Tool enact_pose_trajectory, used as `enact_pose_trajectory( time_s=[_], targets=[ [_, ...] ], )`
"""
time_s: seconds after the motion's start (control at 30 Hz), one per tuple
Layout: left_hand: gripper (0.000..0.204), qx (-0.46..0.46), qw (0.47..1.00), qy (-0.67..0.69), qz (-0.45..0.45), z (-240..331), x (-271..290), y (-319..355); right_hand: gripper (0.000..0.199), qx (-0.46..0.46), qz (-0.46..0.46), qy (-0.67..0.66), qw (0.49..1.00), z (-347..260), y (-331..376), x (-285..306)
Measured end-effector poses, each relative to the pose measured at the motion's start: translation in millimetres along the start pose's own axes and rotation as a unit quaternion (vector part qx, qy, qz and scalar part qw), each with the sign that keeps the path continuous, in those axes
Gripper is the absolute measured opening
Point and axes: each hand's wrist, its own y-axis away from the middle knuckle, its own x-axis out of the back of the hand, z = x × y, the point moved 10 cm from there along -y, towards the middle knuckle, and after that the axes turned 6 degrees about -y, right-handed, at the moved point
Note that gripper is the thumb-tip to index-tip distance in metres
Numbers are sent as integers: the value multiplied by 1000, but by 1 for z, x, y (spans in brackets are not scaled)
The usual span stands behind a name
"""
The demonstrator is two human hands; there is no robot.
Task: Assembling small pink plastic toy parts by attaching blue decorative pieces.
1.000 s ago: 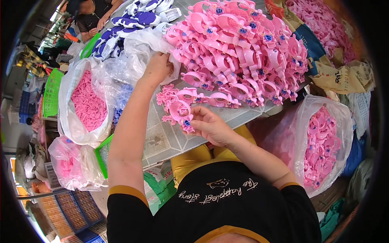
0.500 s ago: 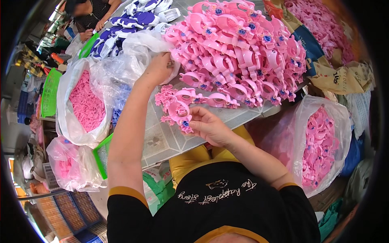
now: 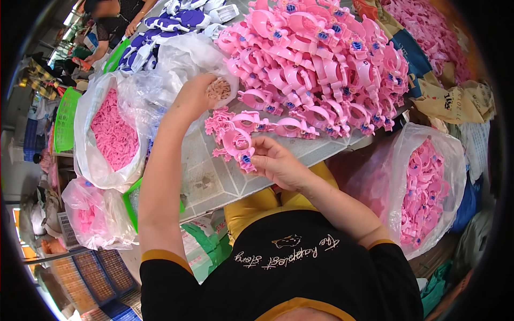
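Note:
My right hand (image 3: 281,167) pinches the lower end of a pink plastic ring-shaped piece (image 3: 236,143) with a blue flower-like bit on it, just above the table's near edge. Beside it lie small pink plastic parts (image 3: 217,122) and more ring-shaped pieces (image 3: 292,127). My left hand (image 3: 195,97) is at the mouth of a clear plastic bag (image 3: 184,53), next to small beige pieces (image 3: 219,89) inside it; its fingertips are hidden. A big heap of pink ring-shaped pieces (image 3: 316,75) covers the table beyond my right hand.
Purple-and-white plastic pieces (image 3: 193,18) lie at the far left of the table (image 3: 214,184). Open sacks of pink parts stand left (image 3: 113,134) and right (image 3: 425,192). A green basket (image 3: 65,120) is further left. Another person (image 3: 115,24) sits across the far left corner.
My left hand has shifted slightly left and back, uncovering the beige pieces in the bag. My right hand keeps the pink piece in nearly the same spot. The other person's hands have moved.

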Motion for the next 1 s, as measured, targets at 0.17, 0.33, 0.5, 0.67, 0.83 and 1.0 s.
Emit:
enact_pose_trajectory(
  time_s=[0.17,0.33,0.5,0.67,0.83,1.0],
  targets=[
    [44,-32,994,-83,71,2,-6,25,35,-1,-9,-4,1000,1,-1,-4],
    [24,-4,996,-42,79,0,-10,11,35,-2,-4,-2,1000,1,-1,-2],
    [22,31,993,-88,66,-9,-28,-4,35,11,13,-10,1000,1,-2,-1],
    [21,32,992,12,123,-6,-5,8,35,18,7,-23,1000,-2,0,-4],
    [17,-2,981,39,192,12,20,41,33,15,24,-14,999,-6,0,-1],
    [15,42,957,235,162,73,41,106,42,4,13,-47,999,-11,3,-9]
  ],
)
